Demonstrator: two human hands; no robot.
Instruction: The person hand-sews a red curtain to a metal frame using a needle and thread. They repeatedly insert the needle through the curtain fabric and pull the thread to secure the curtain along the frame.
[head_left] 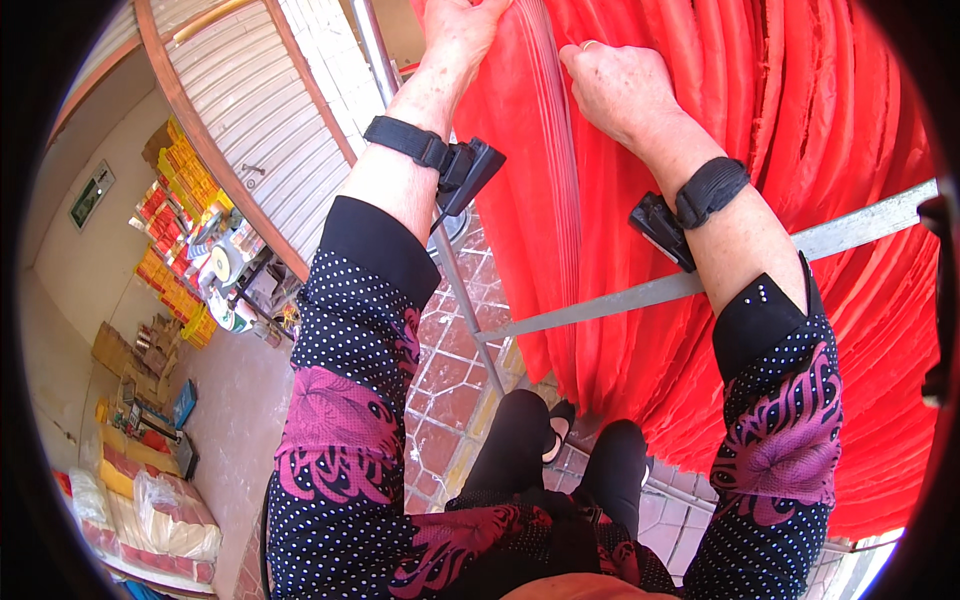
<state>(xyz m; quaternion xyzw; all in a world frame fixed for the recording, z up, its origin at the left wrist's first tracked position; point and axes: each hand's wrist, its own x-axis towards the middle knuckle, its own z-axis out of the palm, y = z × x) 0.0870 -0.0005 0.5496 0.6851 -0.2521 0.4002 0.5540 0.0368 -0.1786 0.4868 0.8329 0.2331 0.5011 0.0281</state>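
Observation:
Long red cloth [640, 250] hangs in many gathered folds in front of me and to the right. My right hand [625, 92] is closed in a fist at the cloth's upper part, its curled fingertips pinching a fold. Up at the top edge is my left hand [462, 28], beside the left border of the cloth. Its fingers run out of the picture, so their grip is hidden. A band of thin pale lines [565, 190] runs down the cloth between the two hands. Each wrist wears a black strap with a small black device.
A flat metal bar [640, 301] crosses in front of the cloth, below my right forearm, joined to a thin metal post [462, 290] at left. Further left, a slatted shutter door [250, 90] borders a room with stacked yellow and red boxes [180, 190] and wrapped bundles [160, 515]. Red tiles [440, 375] cover the ground.

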